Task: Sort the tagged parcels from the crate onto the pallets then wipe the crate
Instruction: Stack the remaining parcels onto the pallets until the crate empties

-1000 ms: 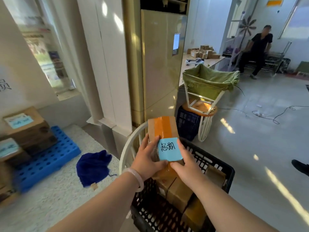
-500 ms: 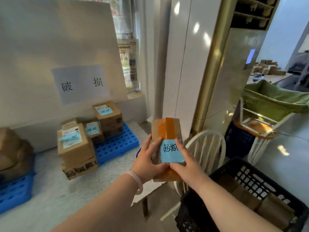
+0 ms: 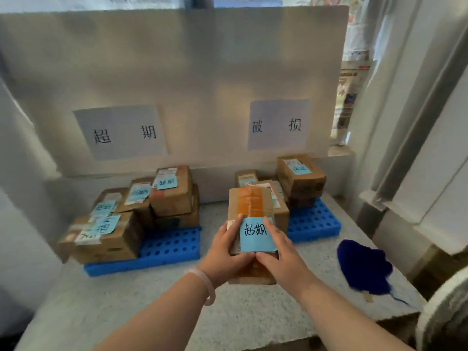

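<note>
Together, the left hand (image 3: 225,257) and the right hand (image 3: 281,257) grasp a small brown cardboard parcel sealed with orange tape (image 3: 253,203), one on each side, with the thumbs pressed by its light blue handwritten tag (image 3: 255,235). The parcel is held above the speckled grey platform (image 3: 152,300). Beyond it are the left blue perforated plastic pallet (image 3: 169,249) and the right blue perforated plastic pallet (image 3: 314,224), both stacked with tagged cardboard boxes (image 3: 172,196). A dark blue cloth (image 3: 364,269) lies on the platform to the right.
</note>
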